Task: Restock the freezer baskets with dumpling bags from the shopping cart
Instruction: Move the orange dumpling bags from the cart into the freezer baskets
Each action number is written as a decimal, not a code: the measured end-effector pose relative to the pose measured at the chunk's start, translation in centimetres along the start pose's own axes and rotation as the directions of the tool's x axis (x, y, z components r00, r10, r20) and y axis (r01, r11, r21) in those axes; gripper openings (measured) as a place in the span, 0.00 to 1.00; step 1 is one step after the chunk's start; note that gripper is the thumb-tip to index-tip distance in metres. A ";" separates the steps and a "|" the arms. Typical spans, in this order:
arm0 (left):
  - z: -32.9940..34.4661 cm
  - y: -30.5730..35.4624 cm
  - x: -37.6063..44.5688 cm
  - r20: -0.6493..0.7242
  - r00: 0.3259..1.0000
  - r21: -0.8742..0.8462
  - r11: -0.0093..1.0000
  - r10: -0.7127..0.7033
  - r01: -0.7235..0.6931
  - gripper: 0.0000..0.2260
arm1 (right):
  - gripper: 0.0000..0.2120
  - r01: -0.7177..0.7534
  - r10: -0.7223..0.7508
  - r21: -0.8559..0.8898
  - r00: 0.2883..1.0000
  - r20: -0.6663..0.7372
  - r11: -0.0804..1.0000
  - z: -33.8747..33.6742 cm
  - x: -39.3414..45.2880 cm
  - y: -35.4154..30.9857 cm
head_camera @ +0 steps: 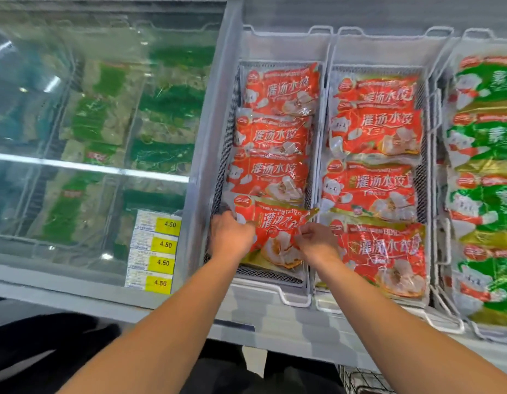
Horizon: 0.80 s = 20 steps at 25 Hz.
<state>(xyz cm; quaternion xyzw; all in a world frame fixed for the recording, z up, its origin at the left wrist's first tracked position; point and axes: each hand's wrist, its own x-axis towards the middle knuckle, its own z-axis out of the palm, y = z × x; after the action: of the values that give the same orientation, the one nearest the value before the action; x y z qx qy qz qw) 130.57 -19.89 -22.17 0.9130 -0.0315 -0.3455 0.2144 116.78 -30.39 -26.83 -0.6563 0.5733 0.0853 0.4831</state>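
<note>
Red dumpling bag [278,234] gripped by both hands' fingers; lower edge hidden.

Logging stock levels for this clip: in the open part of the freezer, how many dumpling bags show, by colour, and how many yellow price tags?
Red dumpling bags: 8 (4 in each of two baskets, one held by both hands)
Green dumpling bags: 4
Yellow price tags: 4
Total: 16
</note>
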 end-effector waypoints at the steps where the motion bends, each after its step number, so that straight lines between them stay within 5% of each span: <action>1: 0.4 -0.3 0.1 -0.007 1.000 0.044 0.999 -0.011 0.011 0.22 | 0.07 -0.011 0.012 -0.037 1.000 0.020 0.999 0.4 0.2 0.2; 5: 0.4 -1.1 -0.3 0.041 0.998 0.213 0.976 -0.042 0.032 0.28 | 0.06 0.068 0.075 -0.413 0.945 0.319 0.908 0.8 0.5 -0.2; 7: 0.1 -1.0 -0.3 0.118 0.991 0.244 0.969 -0.055 0.025 0.30 | 0.07 0.078 0.119 -0.463 0.916 0.383 0.883 0.2 0.3 -0.8; 11: -0.7 -1.1 -1.4 0.302 0.952 0.188 0.977 0.041 -0.102 0.12 | 0.08 0.041 0.083 -0.420 0.958 0.273 0.906 -1.5 -1.5 -1.2; 17: -1.7 -1.8 -3.3 0.393 0.882 0.153 0.927 0.260 -0.341 0.14 | 0.14 -0.005 0.004 -0.174 1.000 -0.005 0.985 -2.8 -8.2 0.5; 20: -2.1 -2.3 -5.6 0.456 0.787 0.172 0.827 0.414 -0.535 0.12 | 0.08 -0.001 0.002 0.010 0.989 -0.149 1.000 -3.2 -13.4 2.7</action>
<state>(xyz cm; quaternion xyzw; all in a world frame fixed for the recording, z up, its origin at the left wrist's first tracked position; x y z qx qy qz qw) 127.50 -15.89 -18.25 0.8057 -0.3563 -0.4499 0.1468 108.76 -23.41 -17.69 -0.6580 0.6086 0.0336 0.4421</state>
